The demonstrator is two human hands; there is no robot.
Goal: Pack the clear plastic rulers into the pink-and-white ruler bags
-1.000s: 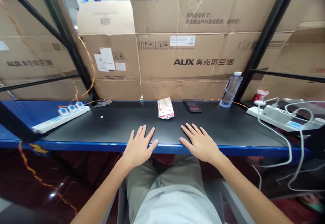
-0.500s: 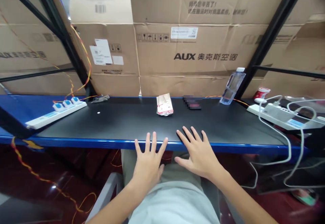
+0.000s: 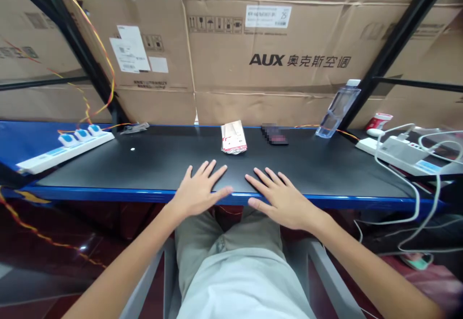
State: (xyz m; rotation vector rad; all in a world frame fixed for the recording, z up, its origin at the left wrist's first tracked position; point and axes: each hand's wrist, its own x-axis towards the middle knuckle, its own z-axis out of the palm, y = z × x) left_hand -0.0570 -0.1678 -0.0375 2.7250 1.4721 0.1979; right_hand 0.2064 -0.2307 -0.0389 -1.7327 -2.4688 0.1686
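Observation:
My left hand (image 3: 198,187) lies palm down over the front edge of the black tabletop (image 3: 173,151), fingers spread and holding nothing. To its right, my right hand (image 3: 280,197) also has its fingers spread over that edge, with nothing in it. Beyond the hands, near the middle of the table, sits a small stack of white papers (image 3: 234,138) with red print. A dark, partly blurred object (image 3: 275,134) lies just right of the stack; its kind is not clear.
A clear plastic bottle (image 3: 338,109) leans at the back right. Power strips lie at the left (image 3: 68,152) and the right (image 3: 401,155), the latter with white cables. Cardboard (image 3: 217,77) stands behind the table. A small plastic wrapper (image 3: 135,128) lies at the back left.
Both hands have come further onto the table edge, the left one moving left and forward. The view has tipped down slightly; the papers and bottle stay in place.

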